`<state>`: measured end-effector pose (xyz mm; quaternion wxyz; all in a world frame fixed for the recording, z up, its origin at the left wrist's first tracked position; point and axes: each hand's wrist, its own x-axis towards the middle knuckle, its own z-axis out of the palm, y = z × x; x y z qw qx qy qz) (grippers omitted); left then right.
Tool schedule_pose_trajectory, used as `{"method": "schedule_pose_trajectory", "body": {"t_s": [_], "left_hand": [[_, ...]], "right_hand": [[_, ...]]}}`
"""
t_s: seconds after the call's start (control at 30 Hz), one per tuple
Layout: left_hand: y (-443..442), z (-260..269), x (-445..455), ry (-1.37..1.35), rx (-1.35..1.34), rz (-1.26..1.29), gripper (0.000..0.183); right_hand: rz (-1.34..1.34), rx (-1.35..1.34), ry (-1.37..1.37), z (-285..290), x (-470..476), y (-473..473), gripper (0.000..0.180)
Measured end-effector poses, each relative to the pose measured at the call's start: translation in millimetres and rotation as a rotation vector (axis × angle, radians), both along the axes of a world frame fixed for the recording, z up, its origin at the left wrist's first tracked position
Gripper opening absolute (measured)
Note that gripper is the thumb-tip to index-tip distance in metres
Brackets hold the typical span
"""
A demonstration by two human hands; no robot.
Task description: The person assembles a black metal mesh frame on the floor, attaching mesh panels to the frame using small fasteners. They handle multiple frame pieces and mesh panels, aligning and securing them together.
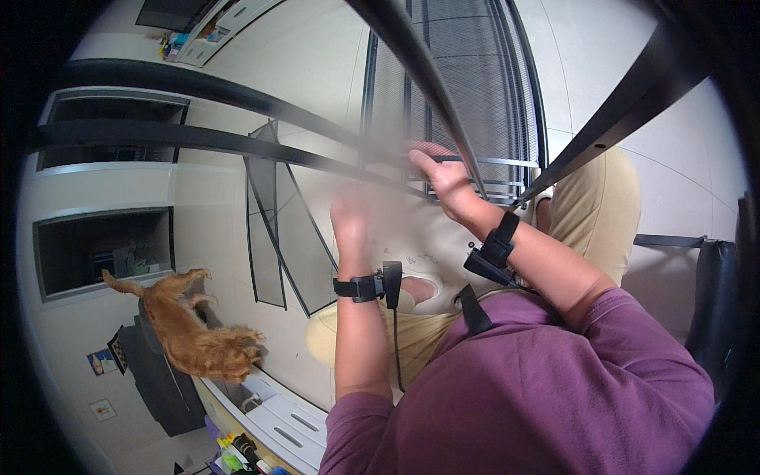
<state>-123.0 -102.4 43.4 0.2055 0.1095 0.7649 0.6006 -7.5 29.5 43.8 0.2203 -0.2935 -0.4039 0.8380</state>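
Before me stands a black metal frame with uprights and bars, one a dark round bar (424, 59) passing close to the camera. My right hand (445, 175) is pinched on the edge of a dark mesh panel, thumb on the near side and fingers showing through the mesh. My left hand (350, 211) is raised to the left of it, its fingers lost in a grey blur, so its grip is unclear. Beyond the hands lie black wire-mesh shelves (466, 89) with a silver crossbar along the near end. Black straps with small devices circle both wrists.
Loose black-framed mesh panels (267, 237) lie on the tiled floor (303, 77) to the left. A brown dog (184, 332) is further left, near a white slotted plastic unit (285, 409). A broad black upright (617, 119) slants past my right knee. Small dark bits lie near my shoe (436, 285).
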Motion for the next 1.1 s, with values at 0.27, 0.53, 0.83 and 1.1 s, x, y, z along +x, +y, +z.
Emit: {"method": "schedule_pose_trajectory", "body": {"t_s": [0.27, 0.53, 0.83, 1.1], "left_hand": [[-2.7, -0.4, -2.3, -0.249, 0.178, -0.062, 0.019], [-0.6, -1.1, 0.8, -0.252, 0.168, -0.025, 0.026], [3.0, -4.8, 1.6, 0.284, -0.175, -0.050, 0.023], [-0.3, 14.6, 3.4, -0.484, 0.304, -0.016, 0.027]], "right_hand": [[-0.016, 0.016, 0.099, -10.9, -6.2, -0.3, 0.035], [0.004, -0.006, 0.088, -10.3, -4.8, 0.4, 0.034], [-0.019, -0.004, 0.157, -12.4, -7.3, -2.3, 0.033], [-0.025, -0.007, 0.129, -2.8, -4.7, -4.2, 0.034]]}}
